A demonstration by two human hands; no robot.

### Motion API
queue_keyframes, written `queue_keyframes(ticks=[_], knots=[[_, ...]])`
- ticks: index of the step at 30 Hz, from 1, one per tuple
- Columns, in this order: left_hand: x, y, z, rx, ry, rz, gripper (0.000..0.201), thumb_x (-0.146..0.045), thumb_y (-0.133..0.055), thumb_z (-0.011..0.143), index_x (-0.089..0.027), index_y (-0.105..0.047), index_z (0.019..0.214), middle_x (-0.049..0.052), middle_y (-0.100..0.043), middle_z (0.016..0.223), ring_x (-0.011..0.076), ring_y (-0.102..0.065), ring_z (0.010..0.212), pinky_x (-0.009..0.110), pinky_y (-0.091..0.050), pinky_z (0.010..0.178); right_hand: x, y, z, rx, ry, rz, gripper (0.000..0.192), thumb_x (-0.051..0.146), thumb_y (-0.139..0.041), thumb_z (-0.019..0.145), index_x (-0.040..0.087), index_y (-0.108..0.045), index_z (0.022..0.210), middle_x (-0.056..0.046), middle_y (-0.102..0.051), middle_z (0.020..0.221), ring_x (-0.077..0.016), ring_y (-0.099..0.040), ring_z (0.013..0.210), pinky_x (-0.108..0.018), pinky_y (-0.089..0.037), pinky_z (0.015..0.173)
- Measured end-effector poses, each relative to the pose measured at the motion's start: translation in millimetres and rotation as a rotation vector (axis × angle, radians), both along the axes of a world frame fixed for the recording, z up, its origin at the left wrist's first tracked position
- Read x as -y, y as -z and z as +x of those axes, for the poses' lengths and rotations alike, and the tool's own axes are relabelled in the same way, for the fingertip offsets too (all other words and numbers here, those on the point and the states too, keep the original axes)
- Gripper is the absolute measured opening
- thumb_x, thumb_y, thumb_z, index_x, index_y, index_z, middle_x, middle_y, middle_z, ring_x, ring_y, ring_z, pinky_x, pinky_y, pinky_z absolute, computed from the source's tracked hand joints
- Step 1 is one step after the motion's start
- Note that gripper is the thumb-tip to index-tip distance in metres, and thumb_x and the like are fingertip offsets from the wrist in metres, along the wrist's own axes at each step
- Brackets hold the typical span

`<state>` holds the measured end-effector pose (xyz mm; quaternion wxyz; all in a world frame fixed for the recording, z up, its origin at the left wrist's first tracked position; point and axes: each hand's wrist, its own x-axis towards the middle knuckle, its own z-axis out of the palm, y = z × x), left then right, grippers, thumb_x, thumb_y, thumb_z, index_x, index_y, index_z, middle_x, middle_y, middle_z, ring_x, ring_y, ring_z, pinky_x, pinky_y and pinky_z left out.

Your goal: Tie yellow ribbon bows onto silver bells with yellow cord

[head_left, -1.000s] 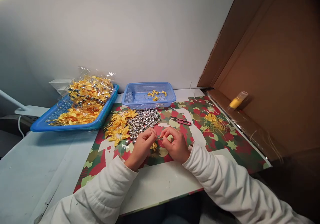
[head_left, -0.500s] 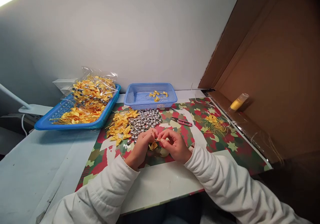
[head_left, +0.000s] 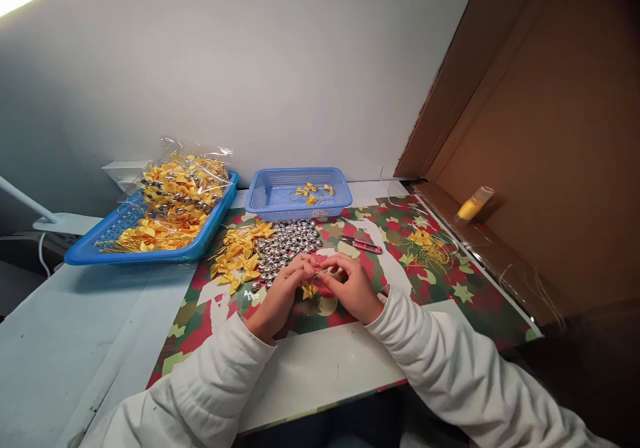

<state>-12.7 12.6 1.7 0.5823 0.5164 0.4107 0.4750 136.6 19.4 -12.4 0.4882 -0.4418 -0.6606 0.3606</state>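
Left hand (head_left: 283, 291) and right hand (head_left: 350, 287) meet fingertip to fingertip low over the patterned mat (head_left: 450, 301) on the surface, both closed in a pinch on a small yellow bow (head_left: 309, 291) that hangs between them. Just beyond lie a heap of silver bells (head_left: 290, 243) and, to its left, loose yellow bows (head_left: 240, 251). Red snips (head_left: 365, 245) lie right of the bells. Far side: small blue basket (head_left: 280, 198); far left, blue tray (head_left: 125, 251) with bagged bows.

Pretty dim overall, bright glare top left, right side falls into shadow, wide-angle bending at the edges.
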Motion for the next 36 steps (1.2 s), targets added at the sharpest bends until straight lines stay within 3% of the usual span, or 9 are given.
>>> queue_keyframes(ticks=[5,11,16,23,31,36], knots=[[0.0,1.7,0.3,0.007,-0.071,-0.004,0.02,-0.03,-0.057,0.075,-0.019,-0.052,0.058,0.003,-0.05,0.085,0.0186,-0.046,0.082,0.029,-0.037,0.074,0.2,-4.2,4.4,-0.042,0.13,0.066,0.006,0.015,-0.059,0.071,0.02,-0.062,0.074,-0.002,-0.061,0.077,-0.0156,-0.052,0.073,-0.029,-0.044,0.068],[-0.2,2.9,0.7,-0.014,-0.032,0.081,0.022,-0.028,-0.057,0.079,-0.019,-0.054,0.059,0.002,-0.049,0.081,0.0182,-0.047,0.084,0.029,-0.036,0.079,-0.2,0.2,2.3,-0.227,-0.069,-0.127,0.012,0.032,-0.067,0.074,0.021,-0.069,0.08,-0.003,-0.062,0.083,-0.0143,-0.053,0.07,-0.028,-0.041,0.06],[3.6,-1.6,1.8,-0.155,-0.017,0.179,0.02,-0.028,-0.056,0.082,-0.02,-0.06,0.064,0.003,-0.05,0.083,0.018,-0.048,0.084,0.029,-0.038,0.081,-2.5,2.2,1.7,-0.335,-0.094,-0.146,0.019,0.039,-0.068,0.075,0.021,-0.069,0.07,-0.002,-0.06,0.075,-0.0158,-0.055,0.074,-0.029,-0.045,0.065],[6.7,-2.9,0.9,-0.303,0.026,0.265,0.024,-0.034,-0.053,0.085,-0.019,-0.065,0.071,0.004,-0.052,0.089,0.0185,-0.05,0.088,0.029,-0.041,0.08,-1.3,-2.5,4.3,-0.365,-0.191,-0.273,0.023,0.043,-0.068,0.075,0.02,-0.07,0.076,-0.002,-0.064,0.081,-0.016,-0.058,0.079,-0.029,-0.05,0.07],[6.8,-5.5,1.8,-0.325,-0.033,0.249,0.024,-0.035,-0.056,0.083,-0.019,-0.064,0.067,0.005,-0.053,0.084,0.019,-0.051,0.084,0.03,-0.042,0.079,-2.6,-3.4,5.4,-0.316,-0.127,-0.236,0.024,0.036,-0.056,0.081,0.019,-0.066,0.068,-0.003,-0.064,0.074,-0.0169,-0.059,0.078,-0.031,-0.049,0.075],[6.3,-5.0,1.7,-0.292,-0.019,0.228,0.021,-0.031,-0.055,0.082,-0.019,-0.062,0.066,0.005,-0.054,0.084,0.0192,-0.051,0.084,0.03,-0.042,0.078,-1.4,-3.1,5.3,-0.195,-0.061,-0.141,0.018,0.024,-0.056,0.08,0.023,-0.069,0.091,-0.005,-0.065,0.099,-0.018,-0.059,0.093,-0.031,-0.048,0.077]])
